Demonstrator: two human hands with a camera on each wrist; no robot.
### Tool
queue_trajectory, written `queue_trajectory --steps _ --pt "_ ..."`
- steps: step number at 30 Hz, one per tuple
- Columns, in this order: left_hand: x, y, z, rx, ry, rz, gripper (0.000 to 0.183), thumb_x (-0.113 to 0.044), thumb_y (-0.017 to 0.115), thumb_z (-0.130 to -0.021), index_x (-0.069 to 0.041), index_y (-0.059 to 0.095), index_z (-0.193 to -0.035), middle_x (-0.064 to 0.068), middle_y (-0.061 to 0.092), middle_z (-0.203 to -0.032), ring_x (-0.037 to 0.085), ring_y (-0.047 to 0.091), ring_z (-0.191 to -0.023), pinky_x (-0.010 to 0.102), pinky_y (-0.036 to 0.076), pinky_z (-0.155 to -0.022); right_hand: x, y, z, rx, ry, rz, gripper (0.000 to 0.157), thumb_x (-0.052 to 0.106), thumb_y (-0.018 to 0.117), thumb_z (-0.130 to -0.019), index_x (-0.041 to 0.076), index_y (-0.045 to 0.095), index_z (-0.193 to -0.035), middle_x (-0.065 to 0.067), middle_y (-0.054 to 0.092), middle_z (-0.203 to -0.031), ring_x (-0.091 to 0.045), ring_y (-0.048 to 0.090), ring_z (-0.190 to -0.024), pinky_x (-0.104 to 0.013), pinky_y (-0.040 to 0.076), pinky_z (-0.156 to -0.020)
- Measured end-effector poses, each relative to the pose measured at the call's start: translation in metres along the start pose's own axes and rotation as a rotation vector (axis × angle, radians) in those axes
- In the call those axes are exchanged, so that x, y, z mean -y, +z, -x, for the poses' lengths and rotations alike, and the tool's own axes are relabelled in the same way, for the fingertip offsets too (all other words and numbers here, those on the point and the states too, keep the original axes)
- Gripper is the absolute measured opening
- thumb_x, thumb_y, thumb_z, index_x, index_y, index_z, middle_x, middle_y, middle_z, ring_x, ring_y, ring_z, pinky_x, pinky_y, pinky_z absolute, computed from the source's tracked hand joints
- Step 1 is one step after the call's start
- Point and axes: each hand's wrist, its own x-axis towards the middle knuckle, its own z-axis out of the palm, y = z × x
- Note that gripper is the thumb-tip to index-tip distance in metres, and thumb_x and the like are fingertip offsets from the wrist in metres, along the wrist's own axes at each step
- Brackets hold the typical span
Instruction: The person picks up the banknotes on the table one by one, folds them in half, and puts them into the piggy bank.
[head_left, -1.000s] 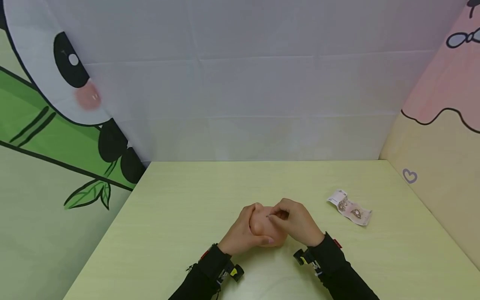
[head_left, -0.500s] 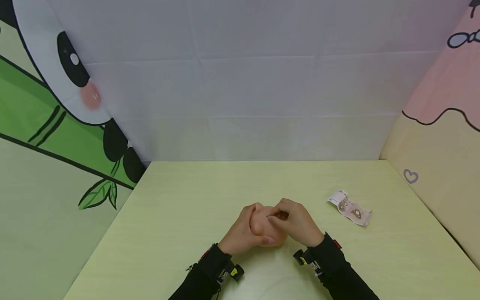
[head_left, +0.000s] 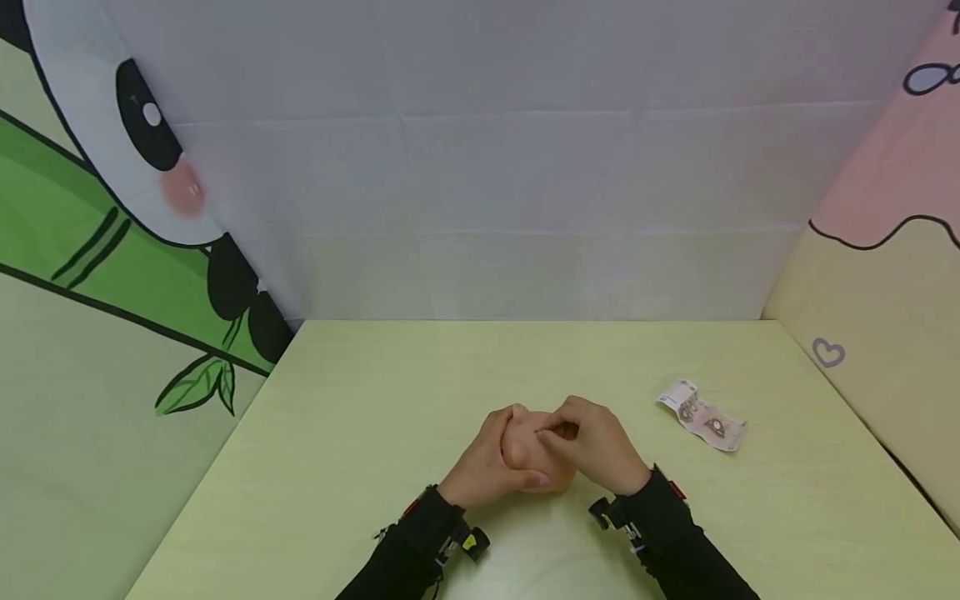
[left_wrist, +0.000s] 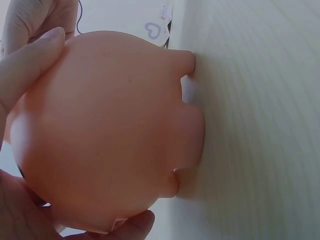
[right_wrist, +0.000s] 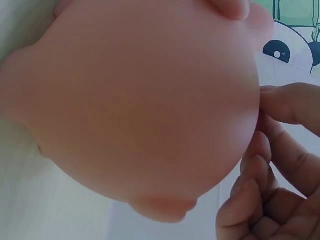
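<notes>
A round pink piggy bank (head_left: pixel 528 442) stands on the table between both hands, its stubby feet pointing down at the tabletop in the left wrist view. My left hand (head_left: pixel 483 467) grips its left side, the thumb (left_wrist: pixel 30 65) across the near face and other fingers curled around the far end. Above the bank's top, my right hand (head_left: pixel 592 442) is bent down with thumb and index fingertips brought together against the surface. In the right wrist view those fingertips (right_wrist: pixel 272 95) meet the bank's upper curve. I cannot tell whether something thin is pinched there.
A creased pinkish banknote (head_left: pixel 701 417) lies on the pale yellow-green table (head_left: pixel 375 400), right of the hands. Printed cloth walls surround the table, with a white one (head_left: pixel 510 192) behind it. A camera (head_left: pixel 472 543) is strapped at each black-sleeved wrist.
The head view has shifted slightly. Both hands and the piggy bank keep the same pose, and the banknote stays in place.
</notes>
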Motion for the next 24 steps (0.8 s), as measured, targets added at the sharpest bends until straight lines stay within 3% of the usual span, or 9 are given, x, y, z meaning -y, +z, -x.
queue_trajectory --steps 10,16,24 --pt "0.001 -0.001 0.001 -0.010 -0.034 -0.031 0.092 -0.042 0.082 -0.077 -0.016 0.029 -0.148 0.005 0.034 -0.147 0.018 0.053 -0.112 0.032 0.048 -0.090 -0.002 -0.006 -0.002 -0.004 -0.025 -0.040 0.009 0.010 0.074 -0.086 0.013 0.073 -0.095 0.006 0.064 -0.085 -0.004 0.058 -0.076 -0.024 0.052 -0.070" --pt "0.000 -0.001 0.002 -0.011 -0.041 -0.021 0.094 -0.042 0.083 -0.076 -0.015 0.029 -0.148 0.005 0.035 -0.146 0.019 0.051 -0.117 0.036 0.047 -0.094 -0.008 -0.021 -0.002 -0.086 0.005 -0.050 0.039 0.013 0.073 -0.088 0.007 0.062 -0.125 -0.008 0.066 -0.110 -0.021 0.064 -0.096 -0.038 0.056 -0.080" --pt "-0.001 -0.002 0.004 -0.009 -0.041 0.003 0.090 -0.038 0.084 -0.076 -0.017 0.031 -0.146 0.004 0.036 -0.143 0.020 0.052 -0.118 0.034 0.049 -0.094 -0.020 -0.051 0.006 -0.168 0.109 -0.056 0.064 0.019 0.070 -0.092 0.010 0.040 -0.148 -0.016 0.049 -0.141 -0.032 0.053 -0.124 -0.046 0.049 -0.096"
